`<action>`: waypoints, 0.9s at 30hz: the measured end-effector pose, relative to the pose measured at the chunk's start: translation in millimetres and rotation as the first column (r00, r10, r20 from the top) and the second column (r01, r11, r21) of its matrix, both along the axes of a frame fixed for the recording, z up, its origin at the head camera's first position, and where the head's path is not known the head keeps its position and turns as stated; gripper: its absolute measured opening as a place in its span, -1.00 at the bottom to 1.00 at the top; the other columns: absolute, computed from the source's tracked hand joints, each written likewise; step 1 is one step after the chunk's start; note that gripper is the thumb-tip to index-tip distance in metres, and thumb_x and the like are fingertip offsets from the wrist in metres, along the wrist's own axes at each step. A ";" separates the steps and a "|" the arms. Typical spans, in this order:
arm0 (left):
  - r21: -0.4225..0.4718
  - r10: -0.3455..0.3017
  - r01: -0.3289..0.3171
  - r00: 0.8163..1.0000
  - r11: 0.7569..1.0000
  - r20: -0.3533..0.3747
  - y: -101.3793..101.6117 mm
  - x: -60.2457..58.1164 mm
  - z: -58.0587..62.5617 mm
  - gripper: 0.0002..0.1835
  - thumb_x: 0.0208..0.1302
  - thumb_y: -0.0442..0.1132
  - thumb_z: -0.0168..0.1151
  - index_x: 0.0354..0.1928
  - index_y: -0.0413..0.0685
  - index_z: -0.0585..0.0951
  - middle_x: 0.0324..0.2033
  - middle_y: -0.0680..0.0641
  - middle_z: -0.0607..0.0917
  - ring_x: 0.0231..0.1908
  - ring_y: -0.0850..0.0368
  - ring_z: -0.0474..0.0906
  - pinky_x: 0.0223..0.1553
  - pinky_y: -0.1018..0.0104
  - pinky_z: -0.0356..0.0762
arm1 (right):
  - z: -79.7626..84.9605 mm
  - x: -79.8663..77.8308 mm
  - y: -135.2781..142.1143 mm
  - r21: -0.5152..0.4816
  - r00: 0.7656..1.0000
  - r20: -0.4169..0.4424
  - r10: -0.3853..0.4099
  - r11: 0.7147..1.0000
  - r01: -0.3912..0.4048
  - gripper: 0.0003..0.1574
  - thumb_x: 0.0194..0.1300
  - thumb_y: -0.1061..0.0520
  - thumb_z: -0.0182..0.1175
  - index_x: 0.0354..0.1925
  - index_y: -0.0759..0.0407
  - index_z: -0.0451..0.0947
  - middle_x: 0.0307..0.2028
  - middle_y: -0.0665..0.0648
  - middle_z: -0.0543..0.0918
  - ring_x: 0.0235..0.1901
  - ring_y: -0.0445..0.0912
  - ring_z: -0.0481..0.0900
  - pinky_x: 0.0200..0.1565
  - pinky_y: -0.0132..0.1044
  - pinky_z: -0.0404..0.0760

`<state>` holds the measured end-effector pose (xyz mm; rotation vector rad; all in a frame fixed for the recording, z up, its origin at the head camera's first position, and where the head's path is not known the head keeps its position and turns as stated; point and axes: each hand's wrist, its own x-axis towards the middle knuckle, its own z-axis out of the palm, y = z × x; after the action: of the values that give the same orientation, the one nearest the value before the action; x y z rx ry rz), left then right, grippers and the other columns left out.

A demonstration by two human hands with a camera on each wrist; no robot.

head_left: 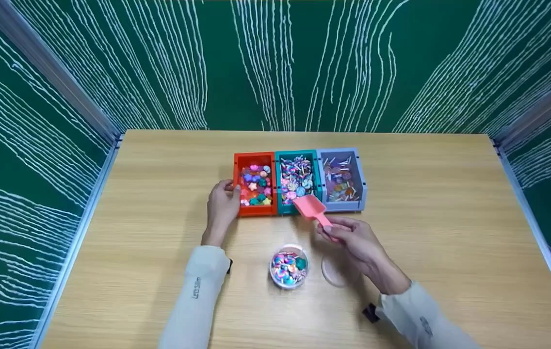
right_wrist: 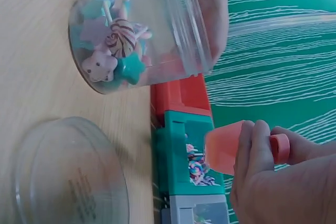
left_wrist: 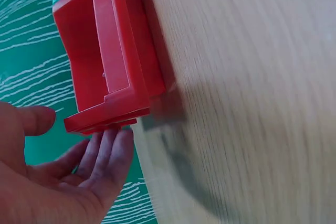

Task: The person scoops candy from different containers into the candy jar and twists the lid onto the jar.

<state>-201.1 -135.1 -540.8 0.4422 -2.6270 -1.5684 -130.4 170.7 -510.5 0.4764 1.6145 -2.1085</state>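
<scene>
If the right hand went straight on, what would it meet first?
Likely the teal bin: the pink scoop in the right hand points there, though the scoop's height over the rim is unclear.

PLACE: booth-like workstation, from what I see | WALLS: green panels [head_left: 219, 68] streaked white | FRAME: metal corner posts [head_left: 53, 68] | SURFACE: wood-grain desk [head_left: 430, 184]
</scene>
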 end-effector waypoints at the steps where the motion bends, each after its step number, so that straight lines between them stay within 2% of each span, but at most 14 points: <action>1: -0.003 -0.004 0.004 1.000 1.000 -0.004 -0.1 -1.3 -0.6 -0.58 0.58 -0.23 0.16 0.32 -0.37 0.55 0.06 -0.29 0.69 0.05 -0.15 0.66 0.13 -0.01 0.61 | -1.4 -2.9 -2.0 -0.004 1.000 -0.003 0.001 1.000 -0.001 -0.39 0.48 0.45 0.17 0.42 0.59 0.33 -0.07 0.30 0.81 -0.14 -0.09 0.81 0.15 -0.19 0.68; 6: -0.005 -0.014 0.014 1.000 1.000 -0.012 -0.8 -4.8 -1.9 -0.63 0.58 -0.27 0.16 0.26 -0.36 0.59 0.01 -0.29 0.72 0.00 -0.15 0.68 0.09 -0.02 0.64 | -2.9 -14.2 -9.4 -0.011 0.998 0.058 0.004 1.000 -0.003 -0.44 0.51 0.42 0.17 0.40 0.54 0.40 -0.12 0.22 0.82 -0.15 -0.10 0.81 0.20 -0.16 0.64; 11: 0.011 -0.013 0.014 1.000 1.000 -0.027 -2.4 -6.5 -1.9 -0.70 0.54 -0.33 0.20 0.18 -0.36 0.63 -0.05 -0.29 0.72 -0.02 -0.17 0.67 0.09 -0.02 0.63 | 0.8 -21.2 -12.9 -0.061 0.992 0.106 0.068 0.996 -0.062 -0.47 0.55 0.41 0.09 0.40 0.56 0.37 -0.17 0.22 0.83 -0.18 -0.10 0.82 0.14 -0.21 0.67; 15: 0.024 -0.020 0.021 0.999 0.999 -0.038 -4.1 -7.2 -1.5 -0.74 0.53 -0.35 0.22 0.11 -0.37 0.65 -0.06 -0.31 0.72 -0.03 -0.19 0.65 0.09 -0.03 0.62 | 5.4 -26.9 -11.6 -0.110 0.975 0.185 0.120 0.989 -0.100 -0.52 0.59 0.38 0.04 0.38 0.51 0.40 -0.15 0.22 0.83 -0.15 -0.06 0.83 0.10 -0.23 0.70; 20: 0.025 -0.033 0.034 0.999 0.999 -0.031 -5.3 -8.0 -1.9 -0.75 0.53 -0.35 0.21 0.10 -0.37 0.64 -0.05 -0.30 0.72 -0.03 -0.19 0.66 0.09 -0.04 0.61 | 10.8 -33.3 -9.1 -0.194 0.947 0.276 0.161 0.975 -0.110 -0.52 0.60 0.36 0.03 0.40 0.45 0.39 -0.07 0.29 0.81 -0.07 0.00 0.82 0.21 -0.18 0.63; 23: 0.024 -0.040 0.041 0.999 0.999 -0.030 -5.3 -8.1 -2.0 -0.76 0.54 -0.35 0.19 0.10 -0.37 0.64 -0.05 -0.30 0.72 -0.03 -0.19 0.65 0.08 -0.04 0.62 | 14.0 -35.4 -8.8 -0.240 0.940 0.290 0.181 0.964 -0.111 -0.52 0.60 0.36 0.03 0.40 0.44 0.37 -0.08 0.29 0.80 -0.08 0.00 0.83 0.21 -0.19 0.61; 27: 0.015 -0.037 0.037 0.999 0.999 -0.034 -5.6 -7.9 -2.4 -0.77 0.53 -0.36 0.20 0.09 -0.36 0.64 -0.05 -0.31 0.72 -0.02 -0.20 0.66 0.10 -0.04 0.62 | 18.2 -38.7 -10.7 -0.259 0.942 0.267 0.205 0.956 -0.135 -0.68 0.60 0.40 -0.01 0.22 0.46 0.47 -0.16 0.28 0.81 -0.14 -0.01 0.84 0.14 -0.25 0.65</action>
<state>-209.1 -140.6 -543.2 0.3672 -2.6149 -1.5932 -169.1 160.0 -492.3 0.5178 1.1774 -1.9608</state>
